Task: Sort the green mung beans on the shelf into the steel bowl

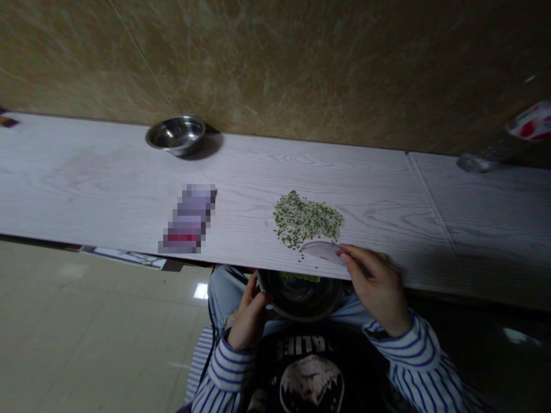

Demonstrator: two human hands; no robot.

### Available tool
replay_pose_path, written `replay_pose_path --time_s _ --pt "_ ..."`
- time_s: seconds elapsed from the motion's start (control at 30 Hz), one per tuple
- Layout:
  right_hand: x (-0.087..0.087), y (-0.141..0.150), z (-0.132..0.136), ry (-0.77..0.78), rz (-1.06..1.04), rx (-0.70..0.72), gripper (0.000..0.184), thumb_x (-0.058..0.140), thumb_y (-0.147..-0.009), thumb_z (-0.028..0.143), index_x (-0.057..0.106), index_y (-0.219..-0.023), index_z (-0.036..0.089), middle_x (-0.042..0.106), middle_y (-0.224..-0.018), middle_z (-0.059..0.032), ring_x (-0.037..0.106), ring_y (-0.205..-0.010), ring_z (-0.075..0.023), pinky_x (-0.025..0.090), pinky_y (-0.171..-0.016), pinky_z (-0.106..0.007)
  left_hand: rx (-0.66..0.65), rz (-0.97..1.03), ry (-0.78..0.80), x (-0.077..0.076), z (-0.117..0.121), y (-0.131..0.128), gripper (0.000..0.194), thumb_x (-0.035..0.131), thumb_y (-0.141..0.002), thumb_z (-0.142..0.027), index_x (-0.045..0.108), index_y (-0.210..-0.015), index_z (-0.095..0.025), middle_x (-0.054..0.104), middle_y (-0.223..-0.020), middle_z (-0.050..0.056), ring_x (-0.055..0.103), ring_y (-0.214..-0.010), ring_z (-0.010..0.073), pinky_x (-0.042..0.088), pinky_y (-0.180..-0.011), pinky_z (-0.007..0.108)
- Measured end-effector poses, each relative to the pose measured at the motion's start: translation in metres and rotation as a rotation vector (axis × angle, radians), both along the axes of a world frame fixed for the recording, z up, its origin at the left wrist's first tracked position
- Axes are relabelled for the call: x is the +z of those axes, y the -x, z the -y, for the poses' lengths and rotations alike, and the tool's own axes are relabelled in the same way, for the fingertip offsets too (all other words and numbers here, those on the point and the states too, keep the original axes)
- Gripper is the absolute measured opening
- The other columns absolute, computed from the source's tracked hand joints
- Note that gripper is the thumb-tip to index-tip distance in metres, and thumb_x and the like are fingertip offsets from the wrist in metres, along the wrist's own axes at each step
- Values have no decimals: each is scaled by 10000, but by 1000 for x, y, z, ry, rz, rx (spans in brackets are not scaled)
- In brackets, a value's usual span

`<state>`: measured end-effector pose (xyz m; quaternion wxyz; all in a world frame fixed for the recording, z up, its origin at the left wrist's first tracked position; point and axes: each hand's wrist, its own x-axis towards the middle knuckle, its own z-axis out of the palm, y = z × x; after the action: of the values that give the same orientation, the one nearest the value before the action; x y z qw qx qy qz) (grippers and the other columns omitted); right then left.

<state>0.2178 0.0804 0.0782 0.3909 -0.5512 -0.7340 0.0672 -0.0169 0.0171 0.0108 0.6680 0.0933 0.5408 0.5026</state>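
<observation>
The right hand (379, 281) pinches one end of a translucent purple scraper (322, 250), whose long axis runs leftward from the fingertips, along the near edge of the pile of green and white grains (305, 219). That pile lies beyond and left of this nearer hand; the left hand (249, 315) grips the metal bowl's (301, 312) left rim, below the counter edge.
</observation>
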Motion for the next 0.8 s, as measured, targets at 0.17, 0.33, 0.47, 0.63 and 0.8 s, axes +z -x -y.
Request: replay_pose_path --time_s 0.17,0.33,0.47,0.63,0.8 --pt "-2 -5 -4 24 -15 -76 180 607 -933 279 762 -1012 229 813 -967 -66 770 -876 -248 615 -831 -399 11 5 2 3 0 0 713 711 -658 -224 563 -1355 -253 716 -1118 68 676 -922 277 562 -687 353" --pt "-2 1 -9 22 -26 -63 191 604 -935 276 768 -1022 231 814 -970 -68 771 -880 -246 616 -844 -397 -5 -10 -10 0 0 2 740 710 -658 -231 540 -1378 -242 714 -1106 69 675 -926 275 569 -684 350" --pt "-1 6 -10 17 -20 -11 184 612 -930 246 768 -1028 231 815 -952 -62 771 -856 -241 609 -820 -392 8 -6 -22 -3 2 3 744 716 -667 -253 533 -1388 -253 694 -1134 75 669 -941 283 575 -682 357" --pt "-1 5 -8 17 -30 -3 165 630 -926 243 766 -1019 234 814 -947 -53 767 -856 -235 601 -822 -382 6 -7 -23 -2 1 3 712 698 -679 -225 534 -1372 -225 682 -1106 84 660 -957 290 579 -677 349" --pt "-2 5 -9 15 -32 19 167 629 -926 228 765 -1024 224 814 -946 -55 767 -849 -228 603 -808 -366 -4 -13 -15 -1 0 3 715 694 -679 -226 530 -1375 -240 687 -1082 72 658 -966 297 581 -678 361"
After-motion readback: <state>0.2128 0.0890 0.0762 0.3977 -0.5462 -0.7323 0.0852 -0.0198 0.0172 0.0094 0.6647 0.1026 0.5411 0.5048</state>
